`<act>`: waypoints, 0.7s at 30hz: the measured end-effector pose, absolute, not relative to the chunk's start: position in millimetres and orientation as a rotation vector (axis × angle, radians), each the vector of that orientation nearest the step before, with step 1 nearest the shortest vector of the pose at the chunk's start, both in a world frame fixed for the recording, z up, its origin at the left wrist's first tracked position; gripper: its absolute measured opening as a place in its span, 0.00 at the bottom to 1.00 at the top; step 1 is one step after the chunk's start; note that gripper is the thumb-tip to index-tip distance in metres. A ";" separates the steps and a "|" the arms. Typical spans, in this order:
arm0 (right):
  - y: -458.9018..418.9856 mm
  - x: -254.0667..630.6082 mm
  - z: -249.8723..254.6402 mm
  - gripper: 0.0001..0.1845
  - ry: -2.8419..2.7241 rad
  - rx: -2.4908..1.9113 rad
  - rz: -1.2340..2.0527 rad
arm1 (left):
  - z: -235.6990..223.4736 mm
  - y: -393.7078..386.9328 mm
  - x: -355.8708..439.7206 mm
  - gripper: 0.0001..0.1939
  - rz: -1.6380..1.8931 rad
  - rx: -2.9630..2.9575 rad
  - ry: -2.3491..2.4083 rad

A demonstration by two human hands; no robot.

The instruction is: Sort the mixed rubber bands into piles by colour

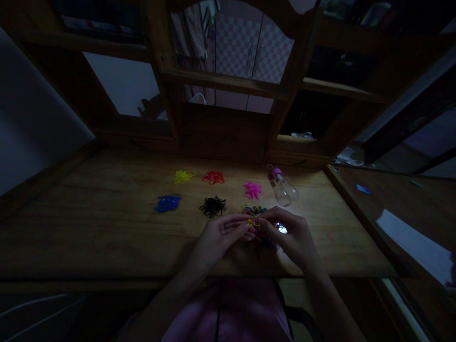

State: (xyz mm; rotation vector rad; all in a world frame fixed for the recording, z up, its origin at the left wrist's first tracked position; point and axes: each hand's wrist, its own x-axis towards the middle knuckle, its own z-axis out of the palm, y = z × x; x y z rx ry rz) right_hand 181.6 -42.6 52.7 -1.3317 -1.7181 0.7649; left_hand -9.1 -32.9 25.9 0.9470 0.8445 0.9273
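My left hand [226, 235] is palm up over the near part of the table, its fingers curled around a few yellow rubber bands [250, 222]. Close beside it, my right hand [290, 232] has thumb and index finger pinched together; what lies between them is too small to make out. Under both hands sits a mixed-colour heap of rubber bands [261, 237], partly hidden by the fingers. Beyond are single-colour piles: yellow [183, 176], red [214, 177], blue [168, 203], black [213, 206] and pink [252, 190].
A clear bottle with a pink cap [284, 190] is at the right, past the pink pile. The wooden table [107, 218] backs onto a shelf unit [224, 130]. At far right, white paper [416, 244] and a small blue card [363, 189] lie on another surface.
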 end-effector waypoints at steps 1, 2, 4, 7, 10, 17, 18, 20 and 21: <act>-39.3 183.7 51.6 0.09 -1.702 -1.338 0.758 | 25.1 -32.7 -10.4 0.17 0.934 0.946 0.850; -34.4 186.1 50.3 0.09 -1.686 -1.348 0.733 | 24.1 -32.4 -11.6 0.16 0.942 0.947 0.863; -18.8 191.8 47.8 0.10 -1.674 -1.374 0.631 | 21.7 -31.5 -13.9 0.15 0.951 0.958 0.894; 15.5 199.7 44.0 0.10 -1.743 -1.402 0.437 | 17.1 -30.3 -16.4 0.13 0.952 0.990 0.923; 49.1 204.0 40.1 0.08 -1.892 -1.446 0.265 | 14.5 -30.6 -17.3 0.11 0.941 1.047 0.955; 53.8 208.5 39.0 0.09 -1.986 -1.498 0.132 | 39.1 3.3 -45.9 0.12 1.062 1.537 1.177; 46.4 209.8 40.3 0.09 -1.986 -1.485 0.131 | 44.4 17.3 -57.0 0.12 1.130 1.671 1.254; 29.4 213.1 43.5 0.10 -1.984 -1.463 0.141 | 52.6 49.9 -82.8 0.12 1.199 1.909 1.429; 20.5 215.1 44.9 0.10 -1.981 -1.458 0.153 | 54.9 66.4 -95.9 0.12 1.179 1.985 1.486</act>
